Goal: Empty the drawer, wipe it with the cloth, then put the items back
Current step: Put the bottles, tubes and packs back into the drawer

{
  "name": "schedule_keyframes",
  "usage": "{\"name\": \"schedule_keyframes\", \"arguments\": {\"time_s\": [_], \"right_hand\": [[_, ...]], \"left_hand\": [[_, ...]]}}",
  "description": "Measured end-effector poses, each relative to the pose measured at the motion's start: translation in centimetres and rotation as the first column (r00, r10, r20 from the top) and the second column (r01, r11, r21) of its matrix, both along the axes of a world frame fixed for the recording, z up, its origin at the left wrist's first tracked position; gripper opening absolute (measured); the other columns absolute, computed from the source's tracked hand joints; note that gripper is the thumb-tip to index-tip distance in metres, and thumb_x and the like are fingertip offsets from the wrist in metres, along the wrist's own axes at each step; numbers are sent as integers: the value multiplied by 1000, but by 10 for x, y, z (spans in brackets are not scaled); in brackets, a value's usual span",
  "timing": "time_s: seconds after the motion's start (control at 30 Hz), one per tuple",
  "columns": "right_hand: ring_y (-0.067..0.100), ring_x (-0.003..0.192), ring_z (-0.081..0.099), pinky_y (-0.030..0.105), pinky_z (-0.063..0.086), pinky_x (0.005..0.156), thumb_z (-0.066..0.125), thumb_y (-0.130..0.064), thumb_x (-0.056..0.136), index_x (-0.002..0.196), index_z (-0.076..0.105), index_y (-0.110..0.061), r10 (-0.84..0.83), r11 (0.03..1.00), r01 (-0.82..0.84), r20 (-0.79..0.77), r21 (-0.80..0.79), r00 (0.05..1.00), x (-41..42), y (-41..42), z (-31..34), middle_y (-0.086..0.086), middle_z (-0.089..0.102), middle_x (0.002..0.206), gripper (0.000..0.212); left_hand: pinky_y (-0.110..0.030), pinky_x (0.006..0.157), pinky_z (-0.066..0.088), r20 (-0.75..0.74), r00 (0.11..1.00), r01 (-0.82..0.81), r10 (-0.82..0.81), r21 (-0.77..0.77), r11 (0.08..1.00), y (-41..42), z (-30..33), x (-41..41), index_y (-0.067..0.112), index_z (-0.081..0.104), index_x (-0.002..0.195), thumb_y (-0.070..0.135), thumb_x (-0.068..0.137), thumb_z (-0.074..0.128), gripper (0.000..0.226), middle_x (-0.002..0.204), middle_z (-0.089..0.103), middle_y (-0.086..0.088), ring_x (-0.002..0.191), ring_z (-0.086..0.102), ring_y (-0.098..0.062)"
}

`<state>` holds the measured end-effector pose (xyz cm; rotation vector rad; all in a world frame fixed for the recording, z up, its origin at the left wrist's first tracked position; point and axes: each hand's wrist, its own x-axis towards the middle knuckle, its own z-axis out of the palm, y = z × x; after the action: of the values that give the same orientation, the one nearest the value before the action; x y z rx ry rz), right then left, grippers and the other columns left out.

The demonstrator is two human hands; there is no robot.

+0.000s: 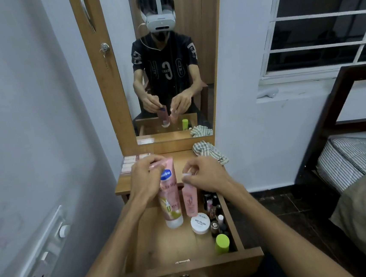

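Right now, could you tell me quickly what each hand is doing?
Left hand: grips the top end of the large pink Vaseline tube.
Right hand: pinches the top end of the smaller pink tube.

— Pink on the big lotion tube [169, 197], white cap, blue oval logo. Paler pink on the small tube [190, 201].
— White on the nail polish jar [200, 223], black lettering. Lime green on the cap [222, 243].
— Checked grey-and-white on the cloth [209, 151]. Brown wood grain on the drawer [190, 269].
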<state>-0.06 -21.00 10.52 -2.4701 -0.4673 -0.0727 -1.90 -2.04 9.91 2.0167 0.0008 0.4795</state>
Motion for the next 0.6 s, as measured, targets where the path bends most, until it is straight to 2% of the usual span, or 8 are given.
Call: {"name": "schedule_keyframes", "arguments": {"time_s": [0.13,0.17,0.23,0.37,0.4,0.47,0.53,0.6], "right_hand": [[5,66,62,32,58,64,69,-21,82,89,77,-20,11,998,-16,-89,-56,996,-24,0,-25,-11,67,72,11],[5,66,61,32,58,65,68,-19,83,90,78,-19,13,997,-22,-123,-76,992,-28,1,-30,-11,67,72,12],[5,72,64,29,58,69,65,-20,83,94,78,-20,13,991,-37,-182,-129,983,-35,3,-39,-11,71,78,17],[10,85,66,35,60,81,63,-22,83,98,78,-21,-36,978,-14,-234,-206,972,-40,5,-52,-4,77,95,21],[9,85,64,32,57,80,63,-21,85,100,77,-20,-44,976,-10,-240,-220,970,-41,5,-56,-4,76,98,21],[6,76,55,20,45,68,64,-19,88,102,74,-17,-38,966,-26,-243,-256,969,-45,5,-61,-2,74,101,17],[6,68,47,16,34,60,64,-16,91,92,66,-16,-9,959,-62,-250,-276,968,-47,4,-66,-3,67,93,3],[8,70,48,18,37,60,64,-14,92,84,57,-18,-1,956,-76,-261,-284,965,-48,5,-69,-6,56,82,12]], "left_hand": [[-28,65,59,-166,984,67,-60,38,997,-5,-35,-5,16,73,93,7,92,61,15,86,73,-3,74,71,-15],[-29,67,60,-189,979,88,-73,70,994,-5,-43,-6,14,73,93,7,93,60,15,85,73,-4,73,71,-14],[-34,71,62,-233,968,114,-90,91,989,-6,-60,-6,15,73,89,9,95,59,16,83,73,-2,73,71,-14],[-33,74,61,-310,949,82,-55,76,994,-9,-88,-4,21,75,90,11,92,61,18,85,75,4,76,72,-9],[-31,74,61,-324,944,82,-54,73,994,-10,-93,-3,22,75,91,12,92,61,18,86,76,5,77,72,-8],[-29,74,60,-345,937,74,-48,63,995,-14,-102,-3,21,75,93,11,93,61,18,88,76,5,79,71,-8],[-31,76,60,-346,938,48,-28,50,998,-17,-110,0,22,76,92,11,92,62,18,88,75,6,80,71,-8],[-30,75,59,-361,933,23,-6,41,999,-19,-118,4,22,77,91,10,89,61,19,88,75,6,82,70,-8]]}}
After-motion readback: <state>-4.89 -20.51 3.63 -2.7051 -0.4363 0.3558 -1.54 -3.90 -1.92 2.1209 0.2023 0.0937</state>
